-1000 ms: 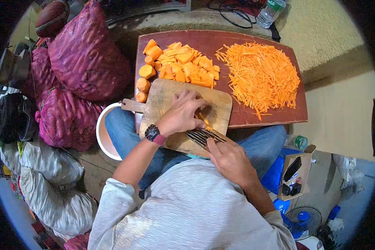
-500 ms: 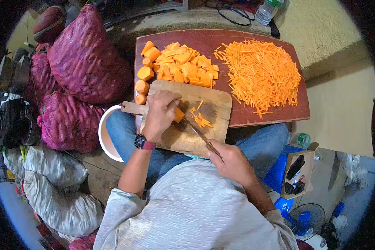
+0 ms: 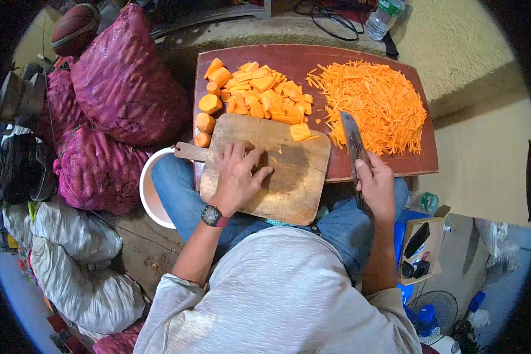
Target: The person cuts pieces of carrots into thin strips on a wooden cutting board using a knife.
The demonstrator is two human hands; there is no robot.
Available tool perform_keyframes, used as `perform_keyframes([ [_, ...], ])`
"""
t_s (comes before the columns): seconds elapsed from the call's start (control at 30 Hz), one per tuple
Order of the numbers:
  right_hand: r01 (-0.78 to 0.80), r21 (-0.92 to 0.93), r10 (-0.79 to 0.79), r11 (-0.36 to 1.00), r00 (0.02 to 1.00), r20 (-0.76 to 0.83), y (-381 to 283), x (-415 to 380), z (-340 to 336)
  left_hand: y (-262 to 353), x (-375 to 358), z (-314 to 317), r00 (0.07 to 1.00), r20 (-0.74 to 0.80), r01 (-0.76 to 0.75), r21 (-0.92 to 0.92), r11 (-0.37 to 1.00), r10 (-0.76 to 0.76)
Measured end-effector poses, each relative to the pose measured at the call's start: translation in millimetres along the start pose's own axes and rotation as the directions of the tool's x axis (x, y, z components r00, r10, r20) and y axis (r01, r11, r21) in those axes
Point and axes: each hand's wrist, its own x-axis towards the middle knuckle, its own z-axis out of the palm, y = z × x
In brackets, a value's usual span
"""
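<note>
My left hand (image 3: 241, 177) lies on the wooden cutting board (image 3: 292, 197), fingers spread and holding nothing. The board rests over my lap and the table's near edge. In my right hand (image 3: 376, 187) is a knife (image 3: 352, 134), its blade pointing away from me beside the heap of carrot strips (image 3: 377, 103). A few carrot slices (image 3: 300, 131) sit at the board's far right corner, and tiny scraps lie near my left fingers. Beyond the board is a pile of flat carrot slices (image 3: 268, 94), with thick carrot chunks (image 3: 209, 104) in a row along its left.
The red-brown table (image 3: 336, 171) carries the carrots. A white basin (image 3: 149, 194) stands by my left knee. Purple mesh sacks (image 3: 127, 82) and white sacks (image 3: 94, 289) fill the left side. A cardboard box (image 3: 433, 248) and a fan (image 3: 433, 310) are at lower right.
The knife has swung from the board to the right, beside the carrot strips. My left hand has let go of the carrot piece and opened. Cut strips have left the board's middle.
</note>
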Motion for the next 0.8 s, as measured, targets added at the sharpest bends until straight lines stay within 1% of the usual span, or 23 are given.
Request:
perform_keyframes([
  [0.03,0.036,0.011,-0.037,0.999,0.998,0.049,3.4,-1.1,-0.1,2.5,2.2,2.2,1.0,0.001,-0.003,-0.003,1.0,0.003],
  [0.07,0.036,0.01,-0.036,0.999,0.998,0.042,5.2,-3.4,2.2,4.7,7.1,4.8,1.0,0.021,-0.008,-0.022,1.0,0.008],
  [0.13,0.069,-0.064,-0.058,0.996,0.987,0.151,7.0,-9.5,15.3,10.9,20.4,12.4,0.999,0.038,-0.018,-0.042,0.999,0.02],
  [0.17,0.107,-0.092,-0.095,0.99,0.987,0.132,13.1,-11.4,24.1,14.9,28.6,18.7,0.998,0.028,-0.062,-0.071,0.996,0.064],
  [0.2,0.109,-0.091,-0.097,0.99,0.987,0.131,8.8,-15.7,27.9,17.7,36.8,24.6,0.994,0.018,-0.103,-0.097,0.99,0.105],
  [0.23,0.119,-0.112,-0.103,0.987,0.986,0.132,2.0,-20.6,30.4,17.7,45.5,30.9,0.988,0.023,-0.15,-0.082,0.985,0.153],
  [0.27,0.127,-0.134,-0.109,0.983,0.985,0.133,-2.9,-25.4,32.2,18.9,54.6,37.9,0.988,0.024,-0.152,-0.081,0.985,0.155],
  [0.3,0.116,-0.086,-0.106,0.989,0.987,0.12,-4.5,-29.8,33.3,21.9,64.3,44.3,0.986,0.005,-0.168,-0.089,0.982,0.17],
  [0.33,0.115,-0.087,-0.104,0.99,0.988,0.115,-4.0,-33.0,31.2,24.1,72.6,49.1,0.983,-0.015,-0.185,-0.098,0.978,0.185],
  [0.37,0.093,-0.084,-0.084,0.992,0.991,0.108,-3.3,-35.5,28.8,24.9,78.7,52.0,0.978,0.021,-0.203,-0.09,0.975,0.206],
  [0.5,0.043,-0.097,-0.035,0.994,0.996,0.083,-1.9,-41.6,19.5,29.2,89.5,51.9,0.977,0.079,-0.191,-0.085,0.978,0.198],
  [0.6,0.038,-0.138,-0.022,0.99,0.994,0.111,1.7,-41.6,17.3,23.5,89.1,53.0,0.971,0.062,-0.223,-0.102,0.97,0.23],
  [0.67,0.056,-0.12,-0.042,0.991,0.992,0.116,-2.3,-42.8,20.8,19.7,86.6,55.7,0.961,0.001,-0.275,-0.088,0.957,0.277],
  [0.8,0.106,-0.107,-0.094,0.989,0.989,0.114,-3.3,-40.2,28.5,11.3,79.9,52.9,0.965,-0.035,-0.263,-0.106,0.959,0.261],
])
